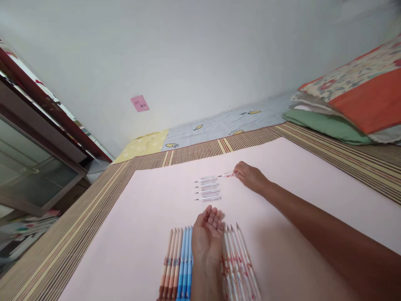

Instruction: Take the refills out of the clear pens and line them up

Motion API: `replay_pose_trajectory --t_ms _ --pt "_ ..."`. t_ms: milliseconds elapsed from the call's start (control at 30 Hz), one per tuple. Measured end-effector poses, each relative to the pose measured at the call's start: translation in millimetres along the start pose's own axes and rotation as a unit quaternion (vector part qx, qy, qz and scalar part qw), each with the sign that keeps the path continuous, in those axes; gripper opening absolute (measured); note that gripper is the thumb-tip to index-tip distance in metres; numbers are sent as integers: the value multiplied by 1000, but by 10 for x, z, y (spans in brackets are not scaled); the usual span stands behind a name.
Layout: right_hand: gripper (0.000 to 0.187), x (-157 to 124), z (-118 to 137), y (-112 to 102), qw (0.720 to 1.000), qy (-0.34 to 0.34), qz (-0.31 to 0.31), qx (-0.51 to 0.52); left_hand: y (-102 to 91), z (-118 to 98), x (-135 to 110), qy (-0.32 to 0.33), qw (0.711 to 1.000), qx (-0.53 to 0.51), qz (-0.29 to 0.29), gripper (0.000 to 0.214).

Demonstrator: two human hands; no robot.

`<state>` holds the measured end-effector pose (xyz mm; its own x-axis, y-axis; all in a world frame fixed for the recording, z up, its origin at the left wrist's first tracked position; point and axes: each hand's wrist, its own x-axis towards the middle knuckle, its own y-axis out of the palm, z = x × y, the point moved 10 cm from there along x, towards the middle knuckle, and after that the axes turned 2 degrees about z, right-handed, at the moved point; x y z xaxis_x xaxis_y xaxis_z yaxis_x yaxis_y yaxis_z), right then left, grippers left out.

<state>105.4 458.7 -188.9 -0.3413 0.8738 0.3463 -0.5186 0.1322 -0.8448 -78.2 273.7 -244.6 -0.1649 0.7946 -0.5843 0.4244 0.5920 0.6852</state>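
My right hand is closed in a pinch on the right end of a slim white pen refill. Its dark tip points left, and reddish marks show close to my fingers. Just left of it, several similar white refills lie in a column, tips to the left, with clear parts alongside. My left hand is palm up with loosely bent fingers apart, holding nothing. It covers part of a row of pens: brown-and-peach pens and blue pens on its left, clear pens with red patterns on its right.
A pale pink sheet lies under everything, on a striped mat. Folded bedding is stacked at the back right. A pink note is stuck on the wall. A glass-panelled cabinet stands at the left.
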Motion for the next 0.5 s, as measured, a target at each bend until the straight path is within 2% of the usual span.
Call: replay_pose_trajectory --t_ms 500 --pt "13 -23 3 -26 1000 10 -2 -21 31 -61 -44 0 1000 -1 7 11"
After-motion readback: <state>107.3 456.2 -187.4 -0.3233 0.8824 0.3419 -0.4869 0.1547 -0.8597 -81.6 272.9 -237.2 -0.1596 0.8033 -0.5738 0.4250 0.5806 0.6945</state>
